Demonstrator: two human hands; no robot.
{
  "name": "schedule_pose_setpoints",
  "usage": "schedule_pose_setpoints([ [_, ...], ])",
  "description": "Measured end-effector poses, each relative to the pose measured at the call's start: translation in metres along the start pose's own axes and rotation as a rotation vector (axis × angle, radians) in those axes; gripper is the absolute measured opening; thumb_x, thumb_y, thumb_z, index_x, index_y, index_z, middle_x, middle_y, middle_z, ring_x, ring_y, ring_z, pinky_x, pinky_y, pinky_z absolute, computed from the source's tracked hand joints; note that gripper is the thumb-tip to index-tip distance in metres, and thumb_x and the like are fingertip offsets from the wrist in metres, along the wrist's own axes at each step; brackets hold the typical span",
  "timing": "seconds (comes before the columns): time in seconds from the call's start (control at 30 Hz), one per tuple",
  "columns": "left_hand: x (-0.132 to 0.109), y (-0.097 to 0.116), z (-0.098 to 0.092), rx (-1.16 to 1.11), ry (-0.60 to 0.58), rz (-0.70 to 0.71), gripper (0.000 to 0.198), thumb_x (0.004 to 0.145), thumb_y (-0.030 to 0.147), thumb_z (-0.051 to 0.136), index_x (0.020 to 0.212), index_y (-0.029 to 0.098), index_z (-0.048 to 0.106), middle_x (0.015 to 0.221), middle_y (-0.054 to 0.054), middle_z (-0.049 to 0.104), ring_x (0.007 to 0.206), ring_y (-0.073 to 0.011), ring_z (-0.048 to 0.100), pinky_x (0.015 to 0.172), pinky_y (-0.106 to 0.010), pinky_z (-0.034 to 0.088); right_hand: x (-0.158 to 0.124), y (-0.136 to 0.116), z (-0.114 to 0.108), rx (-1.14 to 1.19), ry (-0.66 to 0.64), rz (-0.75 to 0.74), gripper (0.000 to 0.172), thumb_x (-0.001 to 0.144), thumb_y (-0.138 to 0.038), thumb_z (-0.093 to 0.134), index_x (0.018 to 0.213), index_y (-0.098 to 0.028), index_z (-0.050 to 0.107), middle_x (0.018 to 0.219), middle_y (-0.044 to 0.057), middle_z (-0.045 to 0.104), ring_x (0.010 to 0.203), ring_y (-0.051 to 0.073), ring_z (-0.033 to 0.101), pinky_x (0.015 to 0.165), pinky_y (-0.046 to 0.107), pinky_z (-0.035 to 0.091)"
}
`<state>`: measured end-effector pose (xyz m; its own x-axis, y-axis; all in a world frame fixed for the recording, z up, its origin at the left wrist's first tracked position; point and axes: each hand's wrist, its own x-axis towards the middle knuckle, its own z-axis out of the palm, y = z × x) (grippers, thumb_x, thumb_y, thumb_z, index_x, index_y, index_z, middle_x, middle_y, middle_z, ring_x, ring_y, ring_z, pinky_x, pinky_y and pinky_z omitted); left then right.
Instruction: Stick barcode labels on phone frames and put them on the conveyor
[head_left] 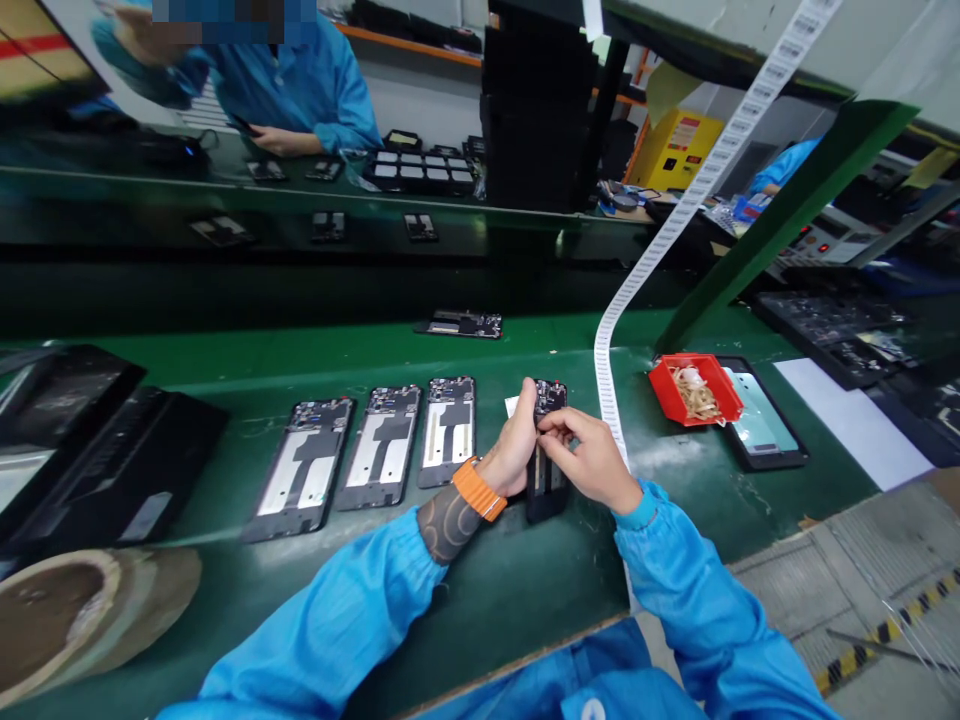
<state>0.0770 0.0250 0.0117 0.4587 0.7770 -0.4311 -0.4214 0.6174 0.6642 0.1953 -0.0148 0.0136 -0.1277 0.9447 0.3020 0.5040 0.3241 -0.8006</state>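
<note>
A black phone frame [547,488] lies on the green bench in front of me. My left hand [514,445], with an orange wristband, grips its left edge near the top. My right hand [589,455] pinches with thumb and fingers over the frame's upper part; what it pinches is too small to make out. Three more phone frames [377,446] lie in a row to the left.
A red bin [694,390] of small parts stands at the right, beside a black tray [765,430]. A label strip [660,250] hangs down to the bench. Black trays [90,450] are stacked at the left. Another person in blue [300,90] works across the line.
</note>
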Motion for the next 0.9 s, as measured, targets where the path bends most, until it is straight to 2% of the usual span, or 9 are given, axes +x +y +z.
schedule_pose_setpoints([
  [0.23, -0.005, -0.004, 0.004, 0.164, 0.059, 0.032, 0.064, 0.079, 0.073, 0.057, 0.095, 0.012, 0.07, 0.086, -0.01, 0.073, 0.092, -0.0252, 0.069, 0.084, -0.034, 0.053, 0.004, -0.002, -0.006, 0.002, -0.058, 0.022, 0.009, 0.085, -0.015, 0.053, 0.079, -0.02, 0.055, 0.071, -0.003, 0.055, 0.061, 0.012, 0.051, 0.06, 0.025, 0.04],
  [0.37, -0.002, 0.001, 0.005, 0.081, 0.096, -0.024, 0.058, 0.089, 0.067, 0.046, 0.102, 0.015, 0.07, 0.086, -0.009, 0.072, 0.091, -0.0253, 0.07, 0.084, -0.033, 0.054, 0.004, -0.012, -0.008, -0.028, -0.153, -0.014, 0.009, 0.086, -0.015, 0.051, 0.079, -0.021, 0.052, 0.072, -0.002, 0.055, 0.062, 0.013, 0.05, 0.062, 0.026, 0.041],
  [0.43, -0.001, 0.006, 0.004, -0.001, 0.068, -0.03, 0.061, 0.092, 0.067, 0.037, 0.103, 0.018, 0.07, 0.086, -0.009, 0.072, 0.088, -0.0265, 0.071, 0.08, -0.035, 0.056, 0.003, -0.017, -0.021, -0.005, -0.194, -0.049, 0.01, 0.088, -0.016, 0.052, 0.079, -0.021, 0.052, 0.073, -0.002, 0.057, 0.064, 0.013, 0.052, 0.064, 0.026, 0.043],
  [0.5, -0.001, 0.012, 0.001, -0.057, 0.063, -0.024, 0.067, 0.091, 0.071, 0.031, 0.105, 0.018, 0.069, 0.087, -0.011, 0.073, 0.084, -0.0282, 0.071, 0.076, -0.039, 0.058, 0.0, -0.014, -0.049, 0.002, -0.093, -0.049, 0.01, 0.09, -0.02, 0.052, 0.08, -0.021, 0.054, 0.075, -0.001, 0.06, 0.068, 0.014, 0.055, 0.067, 0.026, 0.044],
  [0.57, -0.002, 0.018, -0.001, -0.063, 0.085, -0.04, 0.07, 0.092, 0.071, 0.027, 0.107, 0.016, 0.067, 0.088, -0.012, 0.073, 0.079, -0.0283, 0.071, 0.072, -0.042, 0.059, -0.003, 0.003, -0.092, -0.075, 0.187, 0.025, 0.012, 0.092, -0.024, 0.05, 0.082, -0.021, 0.055, 0.079, 0.001, 0.063, 0.073, 0.015, 0.058, 0.067, 0.027, 0.044],
  [0.63, -0.002, 0.021, 0.0, -0.035, 0.067, -0.089, 0.069, 0.093, 0.068, 0.025, 0.106, 0.014, 0.066, 0.087, -0.014, 0.073, 0.073, -0.0271, 0.071, 0.067, -0.042, 0.059, -0.005, 0.035, -0.139, -0.275, 0.536, 0.134, 0.012, 0.092, -0.026, 0.049, 0.085, -0.02, 0.057, 0.079, 0.003, 0.064, 0.074, 0.017, 0.059, 0.069, 0.028, 0.044],
  [0.7, 0.003, 0.022, 0.005, 0.0, -0.021, -0.163, 0.068, 0.094, 0.067, 0.025, 0.104, 0.013, 0.066, 0.087, -0.015, 0.073, 0.068, -0.0261, 0.07, 0.063, -0.042, 0.059, -0.005, 0.076, -0.177, -0.546, 0.718, 0.31, 0.014, 0.089, -0.023, 0.048, 0.082, -0.018, 0.059, 0.076, 0.006, 0.063, 0.07, 0.019, 0.057, 0.068, 0.031, 0.043],
  [0.8, 0.019, 0.017, 0.021, 0.025, -0.151, -0.248, 0.067, 0.094, 0.067, 0.026, 0.101, 0.013, 0.065, 0.085, -0.015, 0.072, 0.063, -0.024, 0.069, 0.057, -0.04, 0.058, -0.002, 0.127, -0.205, -0.852, 0.625, 0.453, 0.022, 0.086, -0.026, 0.052, 0.068, -0.017, 0.061, 0.069, 0.01, 0.06, 0.075, 0.024, 0.056, 0.071, 0.035, 0.04],
  [0.9, 0.038, 0.008, 0.037, 0.039, -0.226, -0.322, 0.067, 0.092, 0.069, 0.03, 0.099, 0.013, 0.066, 0.078, -0.013, 0.071, 0.061, -0.0223, 0.068, 0.055, -0.036, 0.057, -0.003, 0.145, -0.206, -0.898, 0.631, 0.457, 0.025, 0.086, -0.027, 0.05, 0.071, -0.015, 0.066, 0.078, 0.014, 0.061, 0.086, 0.028, 0.056, 0.076, 0.038, 0.04],
])
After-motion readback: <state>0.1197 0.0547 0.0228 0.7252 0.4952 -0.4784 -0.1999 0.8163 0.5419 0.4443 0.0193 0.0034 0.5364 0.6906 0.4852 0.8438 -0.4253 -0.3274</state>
